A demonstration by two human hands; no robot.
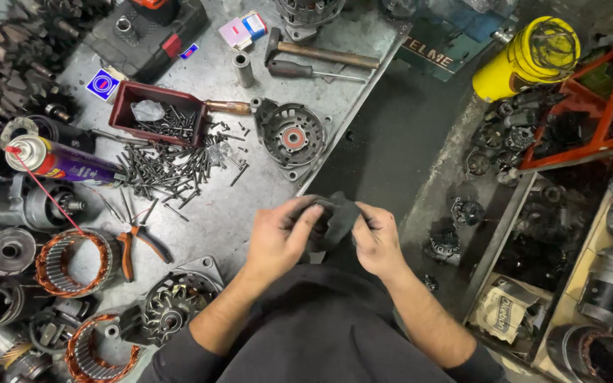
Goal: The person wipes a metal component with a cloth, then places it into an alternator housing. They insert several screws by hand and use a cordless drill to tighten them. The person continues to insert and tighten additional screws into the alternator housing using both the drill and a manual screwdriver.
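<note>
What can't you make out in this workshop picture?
- Head view: the dark part held by the left hand and right hand is half covered by fingers; its kind is unclear.
- The yellow container: contents too dark to tell.
- The copper-wound ring is cut by the bottom edge.

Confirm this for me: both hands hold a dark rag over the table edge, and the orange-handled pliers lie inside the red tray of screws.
Not quite. The head view shows both hands, left hand and right hand, on the dark rag, but the orange-handled pliers lie on the metal table, apart from the red tray.
</note>
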